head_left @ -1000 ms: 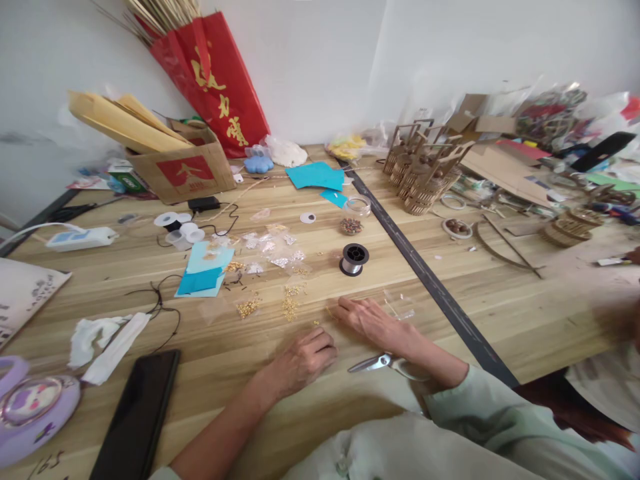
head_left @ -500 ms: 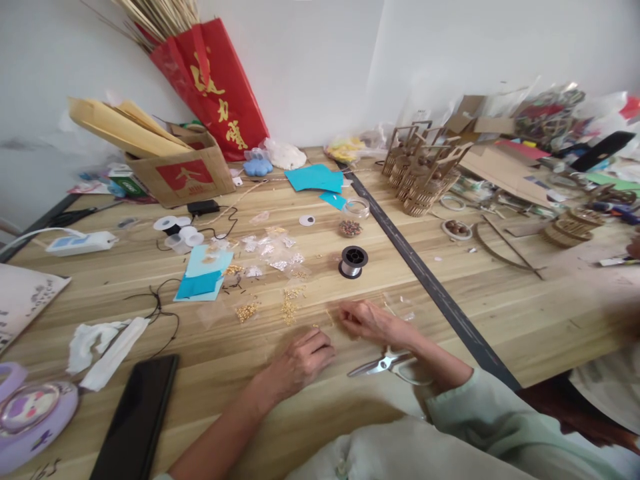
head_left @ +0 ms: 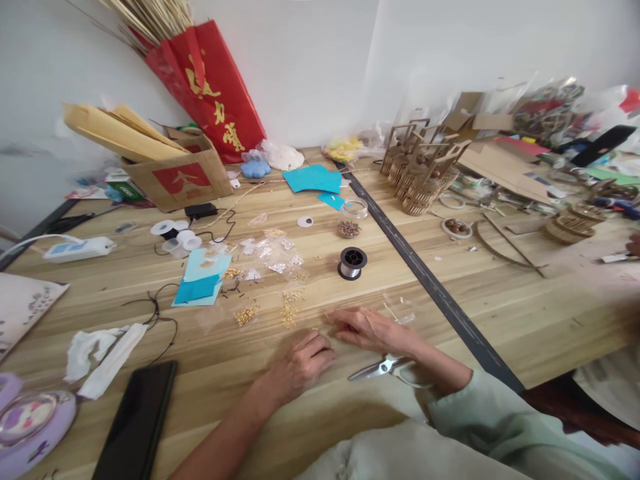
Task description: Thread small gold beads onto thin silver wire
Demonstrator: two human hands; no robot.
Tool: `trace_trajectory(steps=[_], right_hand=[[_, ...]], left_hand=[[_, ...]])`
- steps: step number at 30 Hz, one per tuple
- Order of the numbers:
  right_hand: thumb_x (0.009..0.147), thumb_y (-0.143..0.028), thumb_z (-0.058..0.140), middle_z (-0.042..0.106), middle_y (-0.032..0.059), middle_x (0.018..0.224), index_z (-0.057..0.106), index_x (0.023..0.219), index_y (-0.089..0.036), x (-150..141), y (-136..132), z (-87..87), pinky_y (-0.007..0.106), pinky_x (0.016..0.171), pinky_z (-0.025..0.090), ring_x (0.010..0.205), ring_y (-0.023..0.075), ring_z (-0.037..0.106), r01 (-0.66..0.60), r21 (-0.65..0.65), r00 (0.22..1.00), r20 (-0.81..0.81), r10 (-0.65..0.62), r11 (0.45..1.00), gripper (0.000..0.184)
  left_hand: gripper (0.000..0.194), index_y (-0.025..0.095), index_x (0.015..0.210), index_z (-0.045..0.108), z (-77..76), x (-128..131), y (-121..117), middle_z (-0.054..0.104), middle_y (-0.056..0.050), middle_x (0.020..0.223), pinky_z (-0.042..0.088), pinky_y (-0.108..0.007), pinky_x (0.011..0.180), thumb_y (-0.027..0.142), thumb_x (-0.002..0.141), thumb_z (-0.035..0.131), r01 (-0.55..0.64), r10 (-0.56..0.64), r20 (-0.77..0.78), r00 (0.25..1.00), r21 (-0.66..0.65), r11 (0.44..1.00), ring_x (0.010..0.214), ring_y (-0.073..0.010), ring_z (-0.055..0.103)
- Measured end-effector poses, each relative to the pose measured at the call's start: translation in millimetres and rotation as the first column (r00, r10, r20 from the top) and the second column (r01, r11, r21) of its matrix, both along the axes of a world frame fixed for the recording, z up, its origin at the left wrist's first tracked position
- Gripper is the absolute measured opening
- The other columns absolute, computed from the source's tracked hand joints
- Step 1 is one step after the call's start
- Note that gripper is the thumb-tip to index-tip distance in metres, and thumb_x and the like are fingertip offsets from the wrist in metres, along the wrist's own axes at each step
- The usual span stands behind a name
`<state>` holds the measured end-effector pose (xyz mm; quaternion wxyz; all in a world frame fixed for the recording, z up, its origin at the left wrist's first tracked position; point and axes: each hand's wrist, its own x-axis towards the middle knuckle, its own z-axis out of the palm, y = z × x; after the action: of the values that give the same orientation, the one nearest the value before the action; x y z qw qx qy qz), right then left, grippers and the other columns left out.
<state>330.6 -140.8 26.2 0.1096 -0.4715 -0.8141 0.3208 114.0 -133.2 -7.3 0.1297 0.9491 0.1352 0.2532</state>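
My left hand [head_left: 305, 360] rests on the wooden table with its fingers curled together. Whatever it pinches is hidden or too small to name. Just to its right, my right hand [head_left: 367, 328] is closed too, fingertips low over the tabletop and pointing left, and what they hold cannot be made out. Loose gold beads [head_left: 289, 313] lie beyond my left hand, beside another gold heap [head_left: 245, 315] on clear plastic. Scissors [head_left: 383, 367] lie partly beneath my right forearm. A black spool of thin clear or silvery line [head_left: 353, 263] stands beyond my right hand.
Small clear bags [head_left: 273, 250], blue sheets [head_left: 197, 287] and a phone [head_left: 137, 420] lie to the left. Bamboo baskets [head_left: 420, 173] stand at the back right, near a bowl of brown beads [head_left: 456, 228]. A dark strip [head_left: 425, 280] crosses the table. Another person's hand [head_left: 634, 245] shows at the right edge.
My right hand has lowered slightly and its fingers have shifted a little left, towards my left hand. My left hand stays nearly in place. The view has shifted slightly.
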Motion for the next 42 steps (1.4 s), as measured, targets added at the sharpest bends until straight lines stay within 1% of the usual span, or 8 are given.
trace_trajectory(steps=[2,6,12,20,26,31,35,42], right_hand=[[0.093,-0.028,0.045,0.062,0.0015,0.077,0.056,0.105,-0.02,-1.5,-1.1,4.1,0.023,0.061,0.034,0.069,0.0144,0.056,-0.034,0.015,0.999,0.021,0.034,0.999,0.019],[0.094,-0.024,0.043,0.061,0.0007,0.073,0.06,0.084,-0.018,-4.7,-1.4,9.4,0.022,0.058,0.03,0.064,0.0119,0.052,-0.068,0.022,0.996,0.053,0.066,0.997,0.021],[0.089,-0.016,0.048,0.059,-0.0002,0.078,0.057,0.079,-0.018,-5.4,-1.1,1.6,0.022,0.06,0.03,0.069,0.0117,0.053,-0.061,0.064,0.997,0.042,0.059,0.996,0.014],[0.084,-0.013,0.052,0.056,0.002,0.086,0.054,0.088,-0.017,-7.5,-1.5,-10.6,0.022,0.06,0.032,0.071,0.0124,0.052,-0.028,0.129,0.999,0.026,0.025,0.991,0.006],[0.084,-0.016,0.055,0.058,0.0008,0.082,0.052,0.101,-0.017,-10.7,-2.3,-14.4,0.021,0.063,0.035,0.072,0.0131,0.054,-0.052,0.095,0.998,-0.027,0.054,0.994,0.018],[0.084,-0.016,0.055,0.054,0.0026,0.09,0.055,0.092,-0.017,-11.3,-2.8,-15.7,0.022,0.066,0.038,0.076,0.013,0.054,-0.087,0.099,0.994,-0.053,0.092,0.991,0.009],[0.081,-0.011,0.056,0.051,0.0036,0.095,0.055,0.093,-0.016,-13.4,-3.7,-17.3,0.021,0.065,0.04,0.075,0.0122,0.053,-0.072,0.115,0.991,-0.107,0.085,0.991,0.013],[0.081,-0.011,0.057,0.052,0.0029,0.091,0.055,0.088,-0.015,-16.8,-1.9,-24.3,0.023,0.068,0.042,0.077,0.013,0.053,-0.08,0.083,0.964,-0.249,0.098,0.993,0.009]], left_hand=[[0.013,0.014,0.086,0.061,-1.0,0.0,0.1,0.061,-0.005,0.082,0.049,-0.026,0.072,0.012,0.089,0.049,0.002,-0.002,0.007,1.0,0.004,1.0,0.079,-0.0143,0.055],[0.013,0.014,0.086,0.061,-1.4,0.3,0.6,0.061,-0.005,0.083,0.049,-0.026,0.071,0.012,0.089,0.049,0.005,-0.005,0.012,1.0,-0.017,1.0,0.079,-0.0142,0.055],[0.014,0.013,0.086,0.061,-0.2,0.2,0.8,0.06,-0.006,0.08,0.049,-0.026,0.069,0.011,0.089,0.048,0.003,-0.003,0.037,0.999,-0.002,1.0,0.076,-0.0144,0.054],[0.014,0.015,0.087,0.062,0.4,-0.1,0.4,0.061,-0.006,0.081,0.049,-0.026,0.068,0.011,0.089,0.048,-0.007,0.008,0.049,0.999,-0.014,1.0,0.077,-0.0147,0.055],[0.013,0.014,0.088,0.062,-4.0,-0.8,-1.0,0.06,-0.005,0.08,0.05,-0.027,0.071,0.01,0.088,0.05,-0.027,0.027,0.051,0.998,-0.002,1.0,0.077,-0.0147,0.053],[0.012,0.013,0.09,0.062,-6.5,-1.5,-1.8,0.06,-0.005,0.082,0.05,-0.028,0.075,0.01,0.088,0.051,-0.029,0.028,0.063,0.998,0.005,1.0,0.08,-0.0148,0.053],[0.012,0.013,0.091,0.062,-4.6,-1.7,-1.8,0.061,-0.006,0.081,0.05,-0.027,0.073,0.01,0.088,0.051,-0.027,0.028,0.068,0.997,-0.01,1.0,0.08,-0.0148,0.053],[0.016,0.015,0.091,0.062,-5.3,-1.0,-1.5,0.062,-0.005,0.081,0.051,-0.027,0.071,0.012,0.089,0.047,-0.035,0.034,0.085,0.996,0.01,0.999,0.08,-0.0146,0.056]])
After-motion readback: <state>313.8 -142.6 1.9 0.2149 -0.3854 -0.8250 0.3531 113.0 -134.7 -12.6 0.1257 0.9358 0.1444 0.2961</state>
